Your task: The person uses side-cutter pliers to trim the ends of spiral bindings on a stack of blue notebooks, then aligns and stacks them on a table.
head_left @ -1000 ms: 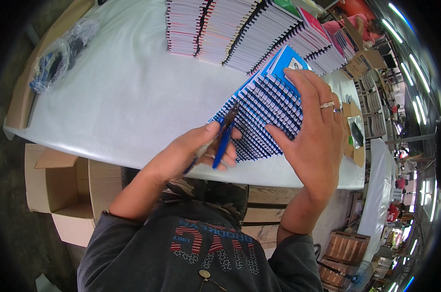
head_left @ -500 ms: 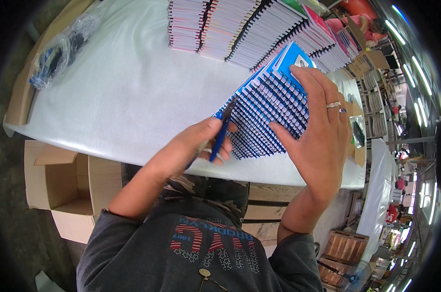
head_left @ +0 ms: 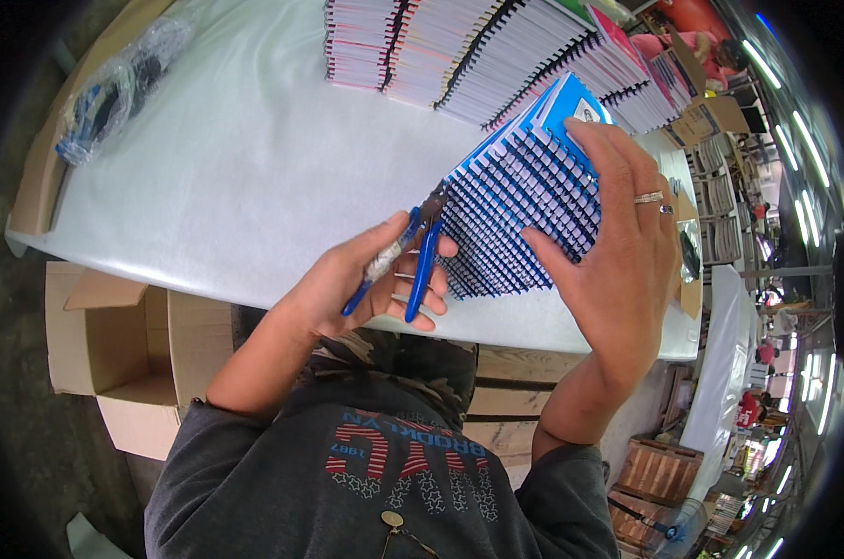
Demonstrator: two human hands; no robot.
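Note:
My left hand (head_left: 371, 275) holds blue-handled wire cutters (head_left: 422, 265), their handles spread apart. The dark jaws reach the left edge of a stack of spiral-bound notebooks (head_left: 524, 210), at the ends of the bindings. Those notebooks have blue covers, and their dark coils face up toward me. My right hand (head_left: 618, 214) wraps over the stack's right side, thumb on the coils and fingers over the top blue cover. Rings sit on its fingers.
Several tall rows of spiral-bound books (head_left: 478, 56) stand along the table's far side. A clear plastic bag (head_left: 124, 88) with dark contents lies at the far left of the white table (head_left: 254, 186). Below the left edge is an open cardboard box (head_left: 133, 345); wooden pallets (head_left: 660, 475) stand lower right.
The cutters' handles have spread wider and my left fingers have opened out with them. The jaws stay by the stack's left edge. My right hand and the stack have shifted slightly right.

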